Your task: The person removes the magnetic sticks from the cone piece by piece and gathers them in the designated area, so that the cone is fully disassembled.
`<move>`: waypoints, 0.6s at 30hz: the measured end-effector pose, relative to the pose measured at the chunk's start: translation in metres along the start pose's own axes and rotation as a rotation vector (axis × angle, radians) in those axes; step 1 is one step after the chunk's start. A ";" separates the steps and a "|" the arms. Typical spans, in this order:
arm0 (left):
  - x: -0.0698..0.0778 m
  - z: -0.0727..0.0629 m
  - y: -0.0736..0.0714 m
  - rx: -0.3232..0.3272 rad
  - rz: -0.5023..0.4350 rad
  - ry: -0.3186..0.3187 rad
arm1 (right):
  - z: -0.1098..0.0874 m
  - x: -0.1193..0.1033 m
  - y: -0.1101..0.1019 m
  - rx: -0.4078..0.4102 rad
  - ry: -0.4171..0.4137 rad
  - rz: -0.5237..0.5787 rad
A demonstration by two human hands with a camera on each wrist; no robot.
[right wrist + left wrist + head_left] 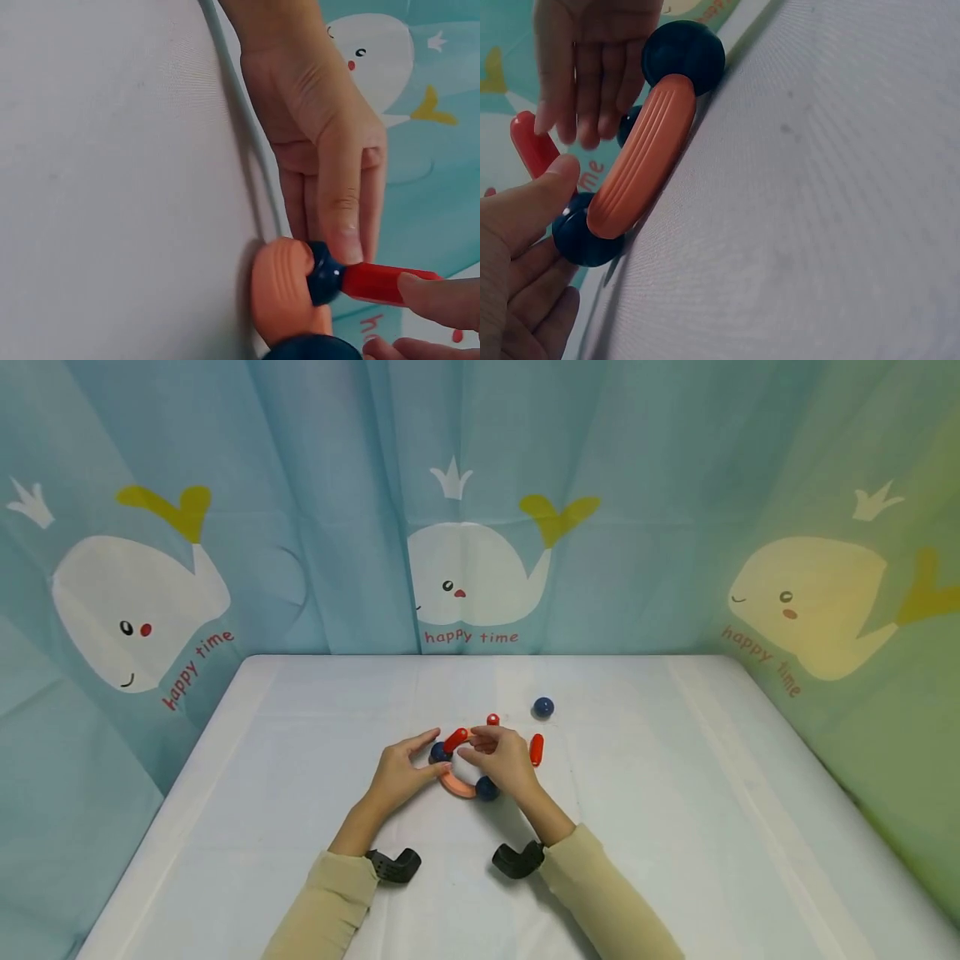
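My left hand [397, 777] grips a dark blue ball [577, 236] between thumb and fingers. From that ball a red rod [455, 741] rises at a slant. A ribbed orange curved piece [645, 157] joins it to a second dark blue ball [487, 788], beside my right wrist. In the head view, my right hand [508, 764] is at the right of the red rod. Its fingers hang nearly straight in the left wrist view, close to the rod's upper end; contact is unclear. Another orange part behind is mostly hidden by the right hand.
On the white table [675, 827] beyond the right hand lie a loose red rod [537, 749], a loose dark blue ball [543, 707] and another red piece [492, 719], partly covered. A whale-print curtain [337, 527] hangs behind the table.
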State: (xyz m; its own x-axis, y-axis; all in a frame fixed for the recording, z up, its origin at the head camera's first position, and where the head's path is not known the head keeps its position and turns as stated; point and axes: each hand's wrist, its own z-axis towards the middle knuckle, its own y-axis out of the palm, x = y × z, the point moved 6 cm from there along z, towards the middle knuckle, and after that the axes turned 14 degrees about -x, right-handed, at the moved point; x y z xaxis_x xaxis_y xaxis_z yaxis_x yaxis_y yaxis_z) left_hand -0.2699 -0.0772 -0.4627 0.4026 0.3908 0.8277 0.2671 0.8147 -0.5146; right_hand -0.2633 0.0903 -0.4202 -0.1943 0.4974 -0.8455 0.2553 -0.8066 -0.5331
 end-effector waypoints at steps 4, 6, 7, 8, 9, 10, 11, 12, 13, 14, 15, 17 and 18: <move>-0.002 0.000 0.000 -0.005 -0.012 0.014 | 0.006 0.002 0.007 -0.009 -0.001 0.032; -0.001 0.000 0.000 0.000 -0.014 0.029 | 0.007 0.001 0.009 -0.011 -0.007 0.046; -0.001 0.000 0.000 0.003 -0.009 0.034 | 0.008 0.000 0.010 -0.008 -0.010 0.055; -0.001 0.001 -0.001 0.007 -0.004 0.041 | 0.009 0.000 0.011 -0.006 -0.015 0.061; 0.000 0.001 -0.001 0.010 -0.003 0.047 | 0.009 0.000 0.012 -0.005 -0.021 0.071; 0.000 0.001 -0.001 0.013 0.001 0.054 | 0.010 0.000 0.013 -0.002 -0.022 0.082; 0.000 0.001 -0.001 0.015 0.007 0.057 | 0.011 0.001 0.014 0.001 -0.023 0.097; 0.000 0.001 0.000 0.014 0.009 0.057 | 0.012 0.002 0.015 0.004 -0.025 0.108; -0.001 0.001 0.000 0.012 0.014 0.056 | 0.013 0.003 0.016 0.007 -0.026 0.117; -0.001 0.001 0.000 0.011 0.015 0.054 | 0.014 0.004 0.017 0.010 -0.029 0.122; -0.002 0.001 0.000 0.010 0.015 0.053 | 0.014 0.006 0.018 0.010 -0.037 0.120; -0.003 0.001 0.001 0.014 0.017 0.048 | 0.015 0.007 0.020 0.011 -0.045 0.126; -0.004 0.001 0.001 0.016 0.016 0.046 | 0.016 0.008 0.021 0.011 -0.052 0.127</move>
State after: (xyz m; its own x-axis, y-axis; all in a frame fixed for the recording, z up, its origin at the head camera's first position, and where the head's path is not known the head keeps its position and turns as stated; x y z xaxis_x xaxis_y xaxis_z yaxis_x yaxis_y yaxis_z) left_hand -0.2724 -0.0775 -0.4659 0.4467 0.3844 0.8079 0.2463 0.8152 -0.5241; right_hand -0.2743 0.0724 -0.4376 -0.2102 0.3740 -0.9033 0.2706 -0.8656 -0.4214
